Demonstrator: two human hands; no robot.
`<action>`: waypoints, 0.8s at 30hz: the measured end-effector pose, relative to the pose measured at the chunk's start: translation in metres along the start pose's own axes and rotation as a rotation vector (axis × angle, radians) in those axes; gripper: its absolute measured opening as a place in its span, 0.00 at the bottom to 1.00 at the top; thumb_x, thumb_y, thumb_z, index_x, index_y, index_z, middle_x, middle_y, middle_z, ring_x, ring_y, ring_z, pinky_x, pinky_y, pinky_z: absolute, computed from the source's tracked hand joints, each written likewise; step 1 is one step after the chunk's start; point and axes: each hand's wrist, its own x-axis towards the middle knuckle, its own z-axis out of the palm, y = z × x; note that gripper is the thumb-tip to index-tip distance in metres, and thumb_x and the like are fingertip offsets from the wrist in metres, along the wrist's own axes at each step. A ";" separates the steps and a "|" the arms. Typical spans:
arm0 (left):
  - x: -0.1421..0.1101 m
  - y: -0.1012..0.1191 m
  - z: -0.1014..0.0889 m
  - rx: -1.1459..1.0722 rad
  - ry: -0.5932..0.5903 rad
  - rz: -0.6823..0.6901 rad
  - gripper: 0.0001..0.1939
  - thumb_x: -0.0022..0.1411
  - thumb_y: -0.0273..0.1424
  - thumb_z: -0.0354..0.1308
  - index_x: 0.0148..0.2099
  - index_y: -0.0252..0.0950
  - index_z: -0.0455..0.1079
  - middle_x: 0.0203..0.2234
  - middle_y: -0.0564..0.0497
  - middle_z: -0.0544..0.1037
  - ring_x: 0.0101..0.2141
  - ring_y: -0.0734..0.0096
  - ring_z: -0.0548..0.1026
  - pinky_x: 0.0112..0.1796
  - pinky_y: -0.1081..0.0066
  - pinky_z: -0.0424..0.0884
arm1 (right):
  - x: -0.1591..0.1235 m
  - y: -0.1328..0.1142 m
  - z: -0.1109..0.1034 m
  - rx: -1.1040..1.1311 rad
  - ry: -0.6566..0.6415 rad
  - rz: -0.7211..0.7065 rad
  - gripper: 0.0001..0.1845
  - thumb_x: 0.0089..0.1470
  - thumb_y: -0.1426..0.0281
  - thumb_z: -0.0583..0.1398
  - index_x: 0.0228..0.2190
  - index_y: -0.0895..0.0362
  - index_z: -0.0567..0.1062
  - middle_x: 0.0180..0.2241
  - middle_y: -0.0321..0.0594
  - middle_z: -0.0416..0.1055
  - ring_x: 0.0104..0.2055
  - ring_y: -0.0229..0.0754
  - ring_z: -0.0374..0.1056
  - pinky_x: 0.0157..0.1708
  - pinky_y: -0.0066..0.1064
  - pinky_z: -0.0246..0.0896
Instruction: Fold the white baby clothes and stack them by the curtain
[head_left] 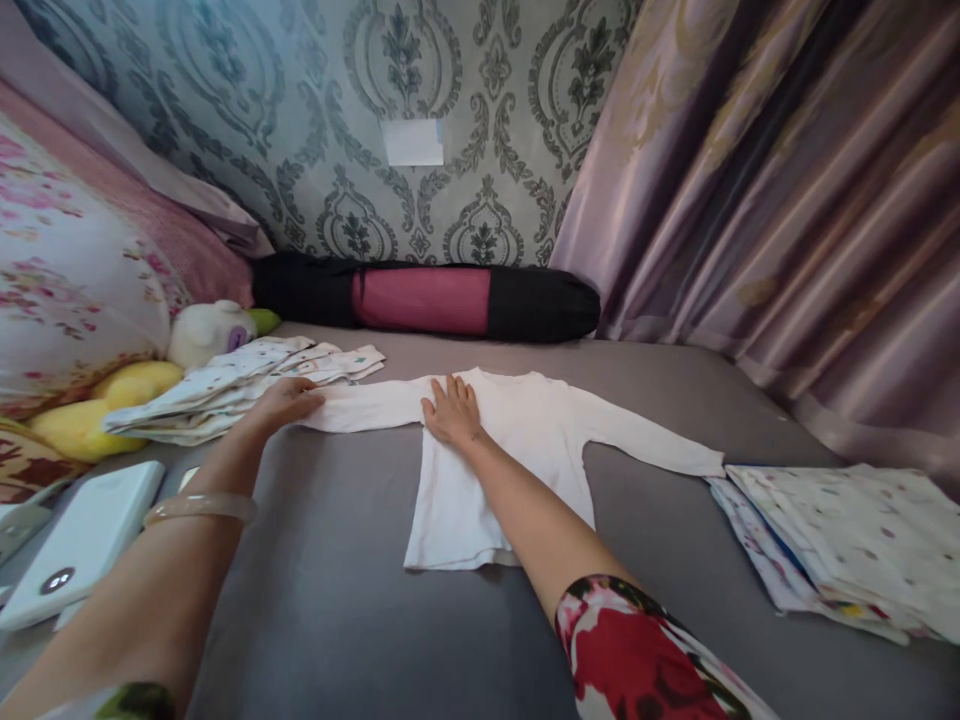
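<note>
Head view, white shirt (529, 430), under right fingers (455, 391)

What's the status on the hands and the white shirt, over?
Left hand at cuff of white shirt, right hand flat near its shoulder. Shirt spread on grey sheet, sleeves out. Left printed pile and right printed pile close to the cuffs.

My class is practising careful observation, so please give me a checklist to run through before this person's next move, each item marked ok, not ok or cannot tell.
1. Shirt spread out, left sleeve and right sleeve extended: ok.
2. Left hand at the left sleeve's end: ok.
3. Right hand flat near the shoulder: ok.
4. Right sleeve well apart from the pile: not ok, its cuff reaches the edge.
5. Shirt's underside smooth: cannot tell, hidden.
</note>
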 end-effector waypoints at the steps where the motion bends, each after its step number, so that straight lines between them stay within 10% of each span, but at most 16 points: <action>1: 0.001 0.002 0.003 0.062 -0.011 -0.026 0.17 0.56 0.36 0.51 0.43 0.31 0.70 0.25 0.52 0.75 0.34 0.68 0.70 0.33 0.76 0.63 | 0.001 0.000 0.001 0.001 -0.003 0.003 0.33 0.65 0.56 0.44 0.65 0.58 0.55 0.68 0.51 0.45 0.69 0.55 0.38 0.65 0.47 0.30; 6: 0.011 0.035 0.026 0.276 0.237 0.013 0.22 0.59 0.37 0.51 0.53 0.31 0.68 0.51 0.34 0.72 0.52 0.46 0.68 0.45 0.58 0.67 | 0.007 0.002 -0.008 0.063 -0.075 -0.010 0.34 0.65 0.55 0.43 0.65 0.60 0.54 0.68 0.52 0.45 0.69 0.56 0.37 0.65 0.47 0.32; 15: 0.016 0.125 0.084 0.093 0.108 0.313 0.20 0.62 0.31 0.48 0.53 0.32 0.70 0.48 0.39 0.76 0.50 0.54 0.72 0.49 0.61 0.66 | 0.032 0.067 -0.045 0.025 0.067 0.088 0.23 0.65 0.73 0.43 0.55 0.58 0.67 0.56 0.48 0.67 0.58 0.48 0.61 0.56 0.37 0.53; 24: 0.010 0.112 0.083 0.134 0.100 0.271 0.19 0.64 0.33 0.47 0.52 0.30 0.70 0.47 0.38 0.75 0.50 0.53 0.70 0.49 0.61 0.64 | 0.053 0.085 -0.033 0.021 0.064 0.092 0.20 0.64 0.69 0.48 0.52 0.57 0.72 0.53 0.49 0.67 0.56 0.52 0.59 0.54 0.39 0.53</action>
